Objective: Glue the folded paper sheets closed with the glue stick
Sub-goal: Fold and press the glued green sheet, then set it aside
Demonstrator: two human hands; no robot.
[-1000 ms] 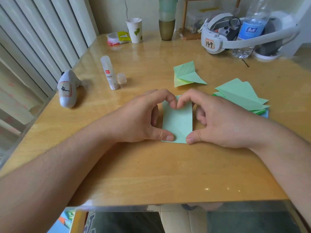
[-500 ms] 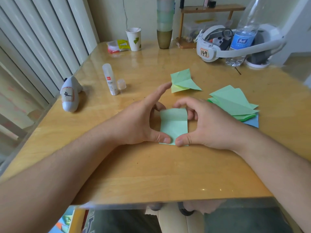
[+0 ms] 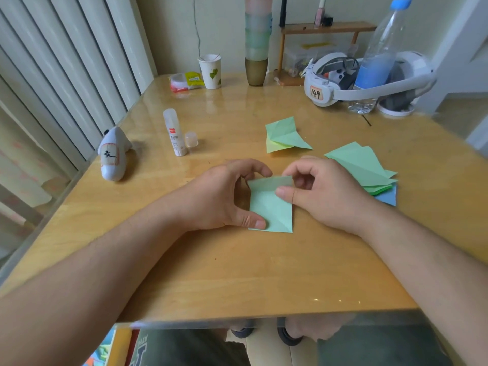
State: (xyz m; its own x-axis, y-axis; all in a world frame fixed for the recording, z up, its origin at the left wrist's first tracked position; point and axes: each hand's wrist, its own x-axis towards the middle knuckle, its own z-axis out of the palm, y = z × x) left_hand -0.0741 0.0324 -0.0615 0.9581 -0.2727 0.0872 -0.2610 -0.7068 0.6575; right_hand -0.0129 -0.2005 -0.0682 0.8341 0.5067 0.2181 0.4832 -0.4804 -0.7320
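White vertical slats run down the left edge of the frame, and a glossy wooden table (image 3: 237, 273) fills most of the rest. At left centre a small white plush toy (image 3: 114, 154) lies near the table's edge. Right of it the glue stick (image 3: 174, 136) stands upright with its clear cap (image 3: 191, 139) off and set just beside it. Further back, in the upper middle, a white paper cup (image 3: 210, 71) with a leaf print sits next to a stack of tumblers (image 3: 257, 46).

At centre frame the folded green sheet (image 3: 269, 210) lies on the table between both hands. The left hand (image 3: 224, 196) holds it down, thumb pressed on the lower left corner and fingers curled at the upper left edge. The right hand (image 3: 324, 194) pinches the top flap between thumb and forefinger, and that flap is lifted off the rest of the sheet; whether glue is on it I can't make out from here.

Behind the hands, a crumpled green folded piece (image 3: 286, 136) rests alone. At right centre a fanned pile of green sheets (image 3: 361, 165) lies flat on a blue one, just beside the right hand. In the upper right a white headset (image 3: 343, 85) labelled 149 sits with a water bottle (image 3: 377, 56) standing in front of it.
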